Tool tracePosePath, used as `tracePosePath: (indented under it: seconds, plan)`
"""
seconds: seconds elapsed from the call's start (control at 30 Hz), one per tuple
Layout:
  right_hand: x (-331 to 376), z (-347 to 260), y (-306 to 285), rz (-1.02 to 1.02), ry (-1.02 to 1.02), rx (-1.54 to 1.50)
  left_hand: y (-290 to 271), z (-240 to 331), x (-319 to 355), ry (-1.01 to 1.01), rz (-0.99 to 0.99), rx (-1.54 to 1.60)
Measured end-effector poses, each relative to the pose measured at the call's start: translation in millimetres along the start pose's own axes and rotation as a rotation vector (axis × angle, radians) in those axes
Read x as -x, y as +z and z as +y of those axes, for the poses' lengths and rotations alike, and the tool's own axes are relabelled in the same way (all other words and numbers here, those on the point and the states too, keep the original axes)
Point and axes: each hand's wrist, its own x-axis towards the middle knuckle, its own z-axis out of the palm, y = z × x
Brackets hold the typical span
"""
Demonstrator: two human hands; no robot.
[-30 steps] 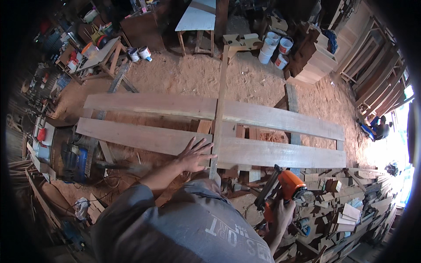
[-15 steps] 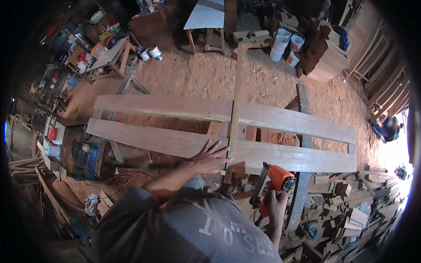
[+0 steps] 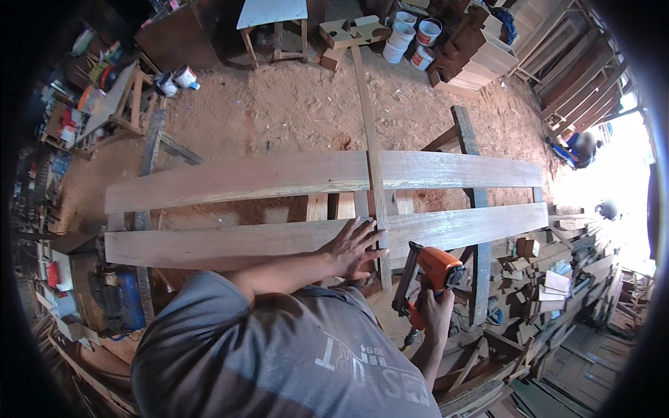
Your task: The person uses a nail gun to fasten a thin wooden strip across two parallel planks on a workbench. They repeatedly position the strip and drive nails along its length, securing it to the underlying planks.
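Observation:
My left hand (image 3: 352, 249) lies spread over the near long board (image 3: 230, 244), its fingertips reaching onto a narrow wooden strip (image 3: 367, 115). That strip runs away from me across the near board and the far long board (image 3: 244, 180). In my right hand (image 3: 435, 311) is an orange and black nail gun (image 3: 440, 267), gripped by its handle. Its black front end is close to the near board's front edge, right of the strip. Short crosspieces join the two boards at their ends.
Dark sawhorse beams (image 3: 479, 258) support the boards at both sides. Wood offcuts (image 3: 550, 285) are heaped at right. White buckets (image 3: 400, 38) and a small white-topped table (image 3: 273, 12) stand at the back. A blue tank (image 3: 131, 299) is at lower left; a person (image 3: 580, 148) crouches far right.
The whole view has shifted and turned. My left hand's fingers have moved farther over the strip. The nail gun stays in my right hand, near the board's front edge.

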Motion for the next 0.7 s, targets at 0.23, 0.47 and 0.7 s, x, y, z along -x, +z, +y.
tracePosePath:
  seconds: [0.23, 0.47, 0.7]
  plan:
    - [-43.0, -99.4, 19.9, -0.031, -0.274, 0.425, 67.8, -8.0, -3.4, 0.020, 0.244, 0.214]
    - [-135.0, -137.8, 36.9, -0.179, -0.191, 0.552, 29.6, -13.2, 5.9, 0.021, -0.103, 0.105]
    - [-202.2, -119.6, 58.8, -0.211, -0.273, 0.663, 8.3, -9.0, 10.9, -0.006, -0.132, 0.094]
